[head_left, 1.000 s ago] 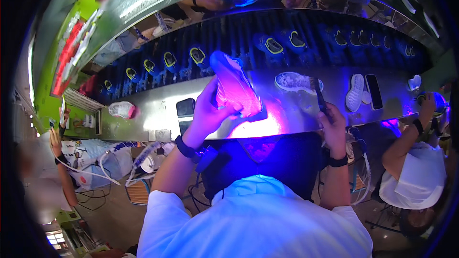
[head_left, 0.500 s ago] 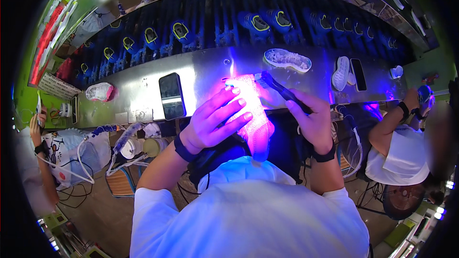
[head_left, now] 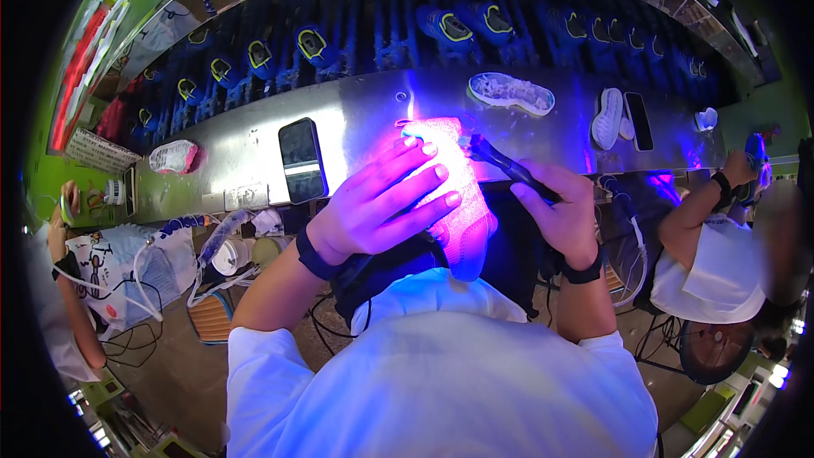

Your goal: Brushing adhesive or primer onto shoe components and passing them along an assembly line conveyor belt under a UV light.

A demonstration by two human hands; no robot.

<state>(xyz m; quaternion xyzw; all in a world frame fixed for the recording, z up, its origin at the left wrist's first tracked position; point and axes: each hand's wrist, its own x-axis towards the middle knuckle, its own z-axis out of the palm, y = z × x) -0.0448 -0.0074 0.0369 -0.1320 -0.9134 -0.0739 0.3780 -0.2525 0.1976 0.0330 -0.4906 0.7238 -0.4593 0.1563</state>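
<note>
A shoe upper [head_left: 465, 203], glowing pink-white under a violet light, lies sole side up at the near edge of the metal bench, its rounded end toward my body. My left hand [head_left: 373, 203] grips it from the left, fingers spread across its lit face and the thumb hidden. In my right hand [head_left: 561, 212] is a dark-handled brush [head_left: 513, 171], held like a pen. The bristles touch or nearly touch the upper's right edge near its far end; glare hides the exact contact.
On the metal bench [head_left: 237, 153] lie a phone [head_left: 303, 161], pale shoe soles [head_left: 511, 94] and another phone [head_left: 638, 121]. Behind runs a dark conveyor [head_left: 373, 25] with several blue shoes [head_left: 314, 45]. Co-workers sit at both sides; hoses [head_left: 225, 233] hang below the bench.
The brush has moved slightly right and down, along the upper's right edge. The upper has shifted a little to the right with my left hand.
</note>
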